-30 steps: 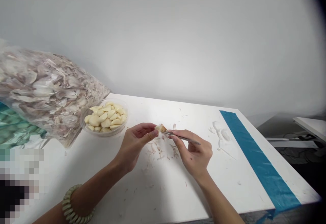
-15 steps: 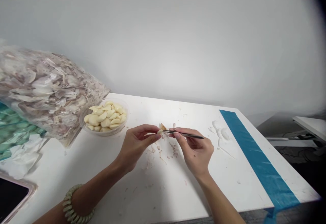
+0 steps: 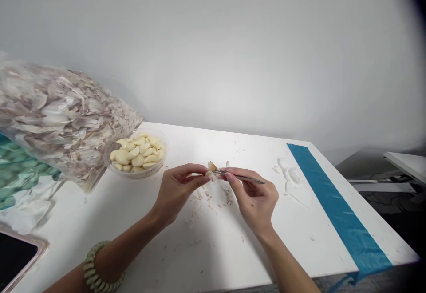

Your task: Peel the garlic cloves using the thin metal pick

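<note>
Over the middle of the table, my left hand (image 3: 181, 186) pinches a small garlic clove (image 3: 208, 174) between thumb and fingertips. My right hand (image 3: 256, 197) is closed round a slim metal tool (image 3: 248, 179), perhaps tweezers; its exact kind is hard to make out. The tool's tip touches or nearly touches the clove. A brownish piece of garlic skin (image 3: 213, 166) sticks up beside the tip. Left of my hands, a clear round plastic tub (image 3: 107, 162) holds many peeled garlic cloves (image 3: 135, 152). Scraps of skin (image 3: 228, 195) lie on the table below my hands.
A large clear bag of garlic skins (image 3: 66, 111) leans at the left, by a green bag (image 3: 23, 168) and crumpled white tissue (image 3: 31, 206). A phone or tablet (image 3: 20, 257) lies front left. White residue (image 3: 289, 173) and blue tape (image 3: 333, 204) are on the right side of the table (image 3: 253, 257).
The tool has tilted slightly between my right fingers, and its back end has shifted a little left and down. Both hands stay in nearly the same place; the left still holds the clove.
</note>
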A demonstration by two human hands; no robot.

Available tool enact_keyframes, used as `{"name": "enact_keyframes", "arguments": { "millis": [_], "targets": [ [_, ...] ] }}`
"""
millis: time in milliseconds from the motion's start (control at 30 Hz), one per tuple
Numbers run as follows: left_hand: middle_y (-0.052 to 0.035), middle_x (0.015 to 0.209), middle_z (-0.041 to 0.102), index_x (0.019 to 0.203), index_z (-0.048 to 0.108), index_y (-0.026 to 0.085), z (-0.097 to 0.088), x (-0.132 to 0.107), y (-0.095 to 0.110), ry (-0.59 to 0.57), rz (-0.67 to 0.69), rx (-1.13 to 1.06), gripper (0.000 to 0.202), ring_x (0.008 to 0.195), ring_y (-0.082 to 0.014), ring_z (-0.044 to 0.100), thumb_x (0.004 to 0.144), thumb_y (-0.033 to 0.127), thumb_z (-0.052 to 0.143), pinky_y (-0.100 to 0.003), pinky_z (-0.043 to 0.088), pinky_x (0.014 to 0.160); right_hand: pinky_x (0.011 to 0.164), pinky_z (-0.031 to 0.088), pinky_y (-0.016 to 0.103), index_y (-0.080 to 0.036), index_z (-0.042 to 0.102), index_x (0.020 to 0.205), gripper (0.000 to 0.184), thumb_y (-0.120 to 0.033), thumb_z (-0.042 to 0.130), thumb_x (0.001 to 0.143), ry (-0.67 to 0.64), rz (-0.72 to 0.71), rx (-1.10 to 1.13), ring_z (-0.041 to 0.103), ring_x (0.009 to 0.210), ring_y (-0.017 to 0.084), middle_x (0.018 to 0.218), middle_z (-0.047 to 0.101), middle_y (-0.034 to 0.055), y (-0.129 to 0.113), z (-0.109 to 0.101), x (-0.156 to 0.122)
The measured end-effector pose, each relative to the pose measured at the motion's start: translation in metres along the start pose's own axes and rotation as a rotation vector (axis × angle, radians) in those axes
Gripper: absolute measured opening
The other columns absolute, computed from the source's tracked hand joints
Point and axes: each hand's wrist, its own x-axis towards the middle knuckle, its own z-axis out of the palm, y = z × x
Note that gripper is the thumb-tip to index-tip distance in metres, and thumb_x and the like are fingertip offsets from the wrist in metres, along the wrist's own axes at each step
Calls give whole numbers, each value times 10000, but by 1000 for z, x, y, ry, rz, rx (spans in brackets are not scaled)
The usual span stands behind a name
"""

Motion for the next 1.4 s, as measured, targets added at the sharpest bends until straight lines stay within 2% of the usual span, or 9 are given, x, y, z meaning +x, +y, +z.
{"name": "enact_keyframes", "arguments": {
  "millis": [300, 400, 500, 633, 700, 800, 1000, 1233, 1400],
  "targets": [
    [-28, 760, 730, 699, 745, 205, 4, -2, 3, 30, 68, 33, 52, 761, -176, 657, 648, 213, 753, -267, 527, 714, 651, 627, 341, -204, 696, 933, 204, -85, 617, 787, -61, 0, 7, 713, 742, 195, 862, 738, 43, 4, 0, -3],
    [-44, 789, 737, 713, 752, 204, 5, -3, 3, 32, 81, 35, 57, 806, -194, 658, 659, 223, 744, -287, 525, 751, 616, 624, 336, -211, 698, 938, 228, -67, 605, 789, -74, -57, -15, 711, 741, 198, 864, 738, 44, 6, 0, -5],
    [-54, 938, 736, 829, 750, 214, 4, -3, 1, 18, -1, -4, 173, 947, -210, 640, 661, 256, 751, -297, 505, 837, 602, 619, 328, -258, 677, 1012, 363, 0, 584, 775, -65, -206, -56, 707, 758, 188, 878, 737, 20, 7, 0, -4],
    [-68, 1109, 689, 1040, 688, 209, 1, -2, 0, -95, -231, -211, 351, 1045, -195, 611, 718, 346, 707, -317, 437, 974, 604, 608, 323, -275, 632, 1115, 528, 91, 537, 747, -107, -363, -74, 701, 815, 187, 921, 733, 27, 7, -1, -2],
    [-84, 1102, 687, 1041, 683, 175, 1, -1, 0, -178, -291, -306, 351, 1040, -185, 614, 757, 380, 663, -310, 414, 1001, 611, 605, 325, -255, 626, 1132, 550, 112, 524, 734, -131, -419, -82, 700, 825, 190, 919, 733, 39, 7, -1, -1],
    [-77, 1070, 695, 1002, 694, 163, 1, 0, 1, -235, -302, -369, 295, 1055, -165, 601, 758, 327, 677, -270, 411, 993, 635, 606, 338, -239, 605, 1164, 579, 125, 514, 724, -171, -477, -106, 697, 840, 191, 940, 731, 52, 7, -1, -1],
    [-39, 994, 719, 968, 707, 197, 2, -3, 2, -182, -306, -343, 304, 996, -134, 611, 669, 192, 762, -231, 433, 927, 701, 614, 366, -228, 586, 1190, 598, 132, 509, 718, -201, -487, -109, 684, 925, 207, 1006, 717, 66, 6, -2, -4],
    [-42, 989, 726, 954, 721, 193, 1, -3, 0, -158, -284, -322, 300, 1021, -147, 607, 659, 210, 770, -243, 425, 953, 780, 611, 415, -205, 597, 1169, 566, 135, 504, 727, -198, -481, -47, 666, 985, 222, 1080, 693, 74, 6, -1, -2],
    [-38, 972, 732, 951, 723, 189, 2, -3, 1, -151, -281, -304, 276, 1029, -153, 609, 679, 220, 756, -252, 424, 966, 776, 614, 386, -187, 566, 1204, 584, 148, 480, 733, -241, -480, -29, 648, 1022, 211, 1138, 662, 94, 9, -1, -5]
  ]
}}
